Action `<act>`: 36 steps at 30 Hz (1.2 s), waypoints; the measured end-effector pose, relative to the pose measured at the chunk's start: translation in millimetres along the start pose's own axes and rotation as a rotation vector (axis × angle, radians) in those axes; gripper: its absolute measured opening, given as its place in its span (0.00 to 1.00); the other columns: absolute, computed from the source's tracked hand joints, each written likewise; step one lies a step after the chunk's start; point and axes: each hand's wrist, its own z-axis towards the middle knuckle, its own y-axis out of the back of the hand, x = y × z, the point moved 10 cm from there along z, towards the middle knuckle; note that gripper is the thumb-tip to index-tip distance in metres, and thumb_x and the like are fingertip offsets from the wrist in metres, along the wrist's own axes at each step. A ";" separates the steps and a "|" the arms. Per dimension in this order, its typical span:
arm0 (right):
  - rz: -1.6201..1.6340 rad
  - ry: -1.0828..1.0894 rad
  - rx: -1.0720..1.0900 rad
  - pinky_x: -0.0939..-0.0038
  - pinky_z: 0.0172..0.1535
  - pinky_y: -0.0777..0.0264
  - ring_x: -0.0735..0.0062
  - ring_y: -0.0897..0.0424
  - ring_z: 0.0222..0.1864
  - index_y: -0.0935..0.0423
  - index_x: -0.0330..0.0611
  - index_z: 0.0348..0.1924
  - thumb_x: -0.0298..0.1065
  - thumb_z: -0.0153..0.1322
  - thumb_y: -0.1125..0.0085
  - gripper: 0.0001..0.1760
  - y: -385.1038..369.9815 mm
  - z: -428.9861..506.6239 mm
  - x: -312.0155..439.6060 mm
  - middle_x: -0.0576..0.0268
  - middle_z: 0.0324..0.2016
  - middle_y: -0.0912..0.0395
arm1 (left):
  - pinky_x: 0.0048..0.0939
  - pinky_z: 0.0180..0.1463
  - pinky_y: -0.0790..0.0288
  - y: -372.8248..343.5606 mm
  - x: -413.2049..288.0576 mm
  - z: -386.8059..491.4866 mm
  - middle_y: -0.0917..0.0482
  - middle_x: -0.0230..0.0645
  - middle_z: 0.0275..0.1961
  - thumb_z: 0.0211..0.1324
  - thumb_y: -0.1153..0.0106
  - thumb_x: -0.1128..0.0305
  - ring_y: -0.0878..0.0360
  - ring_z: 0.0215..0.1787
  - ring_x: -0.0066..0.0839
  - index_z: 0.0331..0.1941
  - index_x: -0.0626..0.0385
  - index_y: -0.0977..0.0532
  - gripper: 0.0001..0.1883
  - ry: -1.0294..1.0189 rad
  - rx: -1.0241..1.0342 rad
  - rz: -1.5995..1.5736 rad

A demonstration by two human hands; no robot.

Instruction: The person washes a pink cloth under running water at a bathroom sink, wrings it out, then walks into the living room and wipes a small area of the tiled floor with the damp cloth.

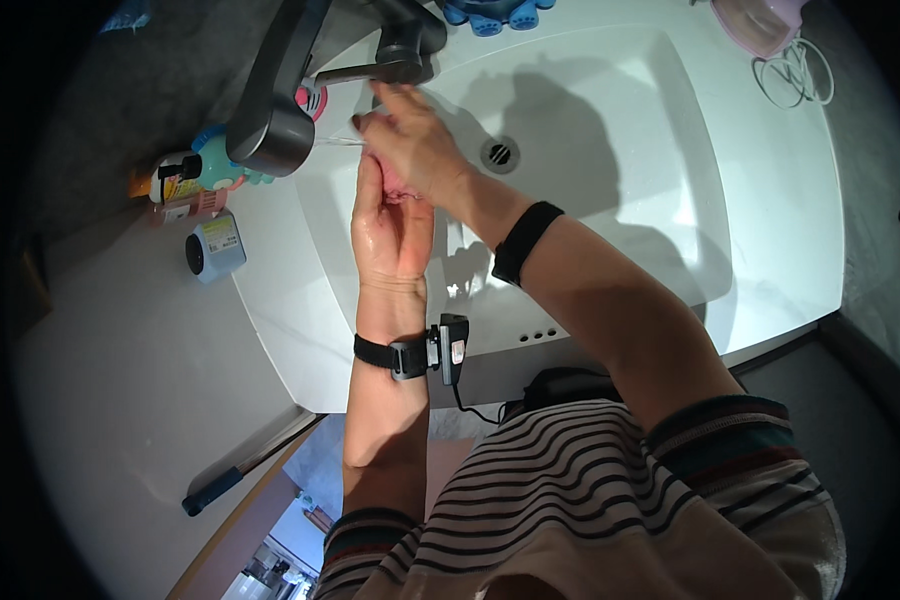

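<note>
My left hand [390,247] is raised palm-up over the left side of a white washbasin [667,195], holding a pink, crumpled cloth-like item [397,178]. Over that item lies my right hand [420,139], slightly blurred, its fingers pointing up the picture. Its fingertips show close to the lever [367,73] of a dark grey faucet; whether they touch is unclear. A thin stream of water [337,140] runs from the faucet spout [274,135] towards both hands. The right hand's grip on the pink item is hidden.
A drain [500,154] lies right of my hands. Left of the basin stand a blue bottle [217,247], a teal pump bottle [217,161] and other bottles. Upper right, a pink-and-clear object [757,26] has a white cord [795,75]. A blue-handled tool [214,491] lies lower left.
</note>
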 end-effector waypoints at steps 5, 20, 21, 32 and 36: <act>0.766 -0.593 -0.030 0.72 0.45 0.28 0.72 0.22 0.40 0.23 0.38 0.43 0.46 0.73 0.45 0.18 -10.3 -22.0 -42.5 0.61 0.38 0.21 | 0.35 0.63 0.32 -18.6 -36.5 9.8 0.27 0.39 0.59 0.71 0.53 0.57 0.28 0.59 0.31 0.63 0.59 0.35 0.24 -0.237 0.045 0.139; 0.855 -1.228 0.383 0.68 0.36 0.34 0.74 0.29 0.34 0.26 0.47 0.40 0.66 0.77 0.66 0.31 -115.3 -175.1 -55.2 0.65 0.33 0.26 | 0.38 0.57 0.32 15.0 -69.9 -118.9 0.24 0.42 0.47 0.68 0.50 0.70 0.26 0.52 0.40 0.41 0.59 0.26 0.06 -0.743 -0.077 1.653; 0.932 -1.128 0.350 0.66 0.38 0.33 0.74 0.29 0.34 0.26 0.45 0.40 0.66 0.77 0.70 0.34 -121.9 -177.0 -49.9 0.64 0.32 0.26 | 0.35 0.53 0.31 32.6 -74.0 -123.3 0.23 0.40 0.44 0.68 0.51 0.69 0.26 0.48 0.36 0.40 0.59 0.27 0.06 -0.668 -0.204 1.541; 0.406 -0.799 0.496 0.60 0.58 0.33 0.48 0.25 0.55 0.28 0.31 0.55 0.59 0.79 0.77 0.39 -144.1 -178.6 -35.0 0.38 0.49 0.24 | 0.22 0.34 0.37 102.1 -94.2 -135.1 0.29 0.26 0.25 0.73 0.56 0.59 0.36 0.27 0.16 0.27 0.55 0.33 0.18 -0.380 -0.541 0.958; 0.351 -0.749 0.460 0.57 0.58 0.33 0.44 0.24 0.53 0.28 0.29 0.53 0.57 0.79 0.77 0.38 -131.1 -175.7 -33.4 0.36 0.47 0.23 | 0.21 0.32 0.37 92.2 -90.2 -131.2 0.29 0.26 0.24 0.73 0.55 0.60 0.36 0.25 0.16 0.26 0.54 0.33 0.18 -0.384 -0.504 0.945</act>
